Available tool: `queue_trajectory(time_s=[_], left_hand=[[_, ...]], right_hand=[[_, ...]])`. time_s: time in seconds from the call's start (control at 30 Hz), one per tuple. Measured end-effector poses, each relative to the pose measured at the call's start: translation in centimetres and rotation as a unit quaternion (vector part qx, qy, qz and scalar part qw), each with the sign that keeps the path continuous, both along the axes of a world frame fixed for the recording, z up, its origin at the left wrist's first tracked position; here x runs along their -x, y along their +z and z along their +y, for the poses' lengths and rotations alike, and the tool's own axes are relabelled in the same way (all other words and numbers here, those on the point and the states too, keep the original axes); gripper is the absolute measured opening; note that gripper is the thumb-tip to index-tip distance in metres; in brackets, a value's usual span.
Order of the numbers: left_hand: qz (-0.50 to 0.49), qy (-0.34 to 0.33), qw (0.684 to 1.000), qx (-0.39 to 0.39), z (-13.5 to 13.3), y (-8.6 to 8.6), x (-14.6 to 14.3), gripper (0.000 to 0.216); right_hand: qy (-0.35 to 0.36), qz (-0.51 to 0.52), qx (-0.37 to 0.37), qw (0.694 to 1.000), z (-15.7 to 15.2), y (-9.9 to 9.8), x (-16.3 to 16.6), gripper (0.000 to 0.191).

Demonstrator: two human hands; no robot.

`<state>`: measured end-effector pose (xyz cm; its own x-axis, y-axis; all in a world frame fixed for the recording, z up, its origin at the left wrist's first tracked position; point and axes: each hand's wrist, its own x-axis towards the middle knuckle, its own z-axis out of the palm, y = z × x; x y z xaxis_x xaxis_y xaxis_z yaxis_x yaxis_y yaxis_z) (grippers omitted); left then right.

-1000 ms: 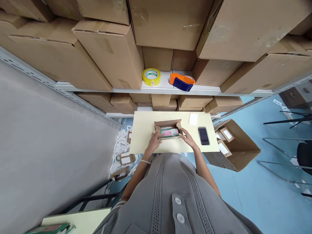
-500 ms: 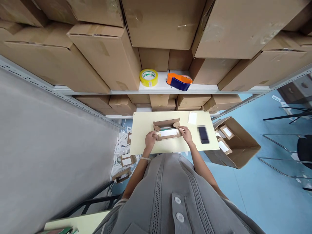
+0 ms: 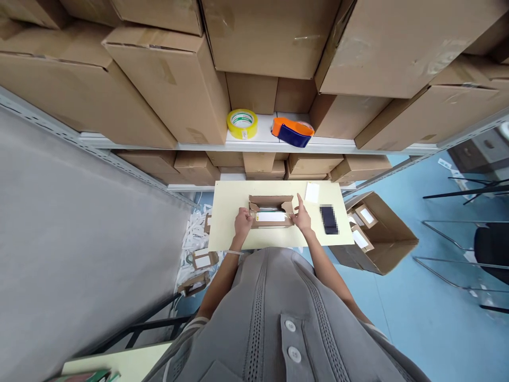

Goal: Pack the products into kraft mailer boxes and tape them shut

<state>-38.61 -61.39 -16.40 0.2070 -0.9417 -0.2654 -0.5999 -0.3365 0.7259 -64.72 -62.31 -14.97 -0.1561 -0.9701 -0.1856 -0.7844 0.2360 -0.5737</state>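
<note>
A small cardboard box [image 3: 272, 224] lies on the pale yellow table with its long back flap raised. A white label or strip [image 3: 270, 216] shows along its top, and something greenish shows behind that; its contents are mostly hidden. My left hand [image 3: 243, 223] is closed on the box's left end, fingertips at the corner. At the right end, my right hand [image 3: 301, 217] holds the corner with its thumb and lower fingers, while the index finger points up and away from the cardboard.
On the table [image 3: 230, 196] are a white card [image 3: 312, 192] and a dark pixelated rectangle [image 3: 329, 219]. A large open carton [image 3: 392, 236] with small boxes stands right. The shelf above holds yellow tape [image 3: 242, 124], an orange-and-blue tape dispenser [image 3: 293, 131] and cartons. A wall [image 3: 91, 228] borders the left.
My right index finger has lifted off the box's flap and now points upward. The flaps stand straighter, and the left hand keeps its place at the left end. The view has shifted slightly.
</note>
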Motion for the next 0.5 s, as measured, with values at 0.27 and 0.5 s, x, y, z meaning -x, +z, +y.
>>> queue_trajectory(time_s=[0.27, 0.5], left_hand=[[0.015, -0.002, 1.0, 0.01, -0.5, -0.4, -0.1, 0.021], [0.046, 0.009, 0.999, 0.019, -0.5, -1.1, -0.4, 0.021]], right_hand=[[0.081, 0.03, 0.024, 0.996, -0.5, 1.3, -0.6, 0.074], [0.076, 0.015, 0.062, 0.995, 2.3, -0.5, 0.2, 0.04]])
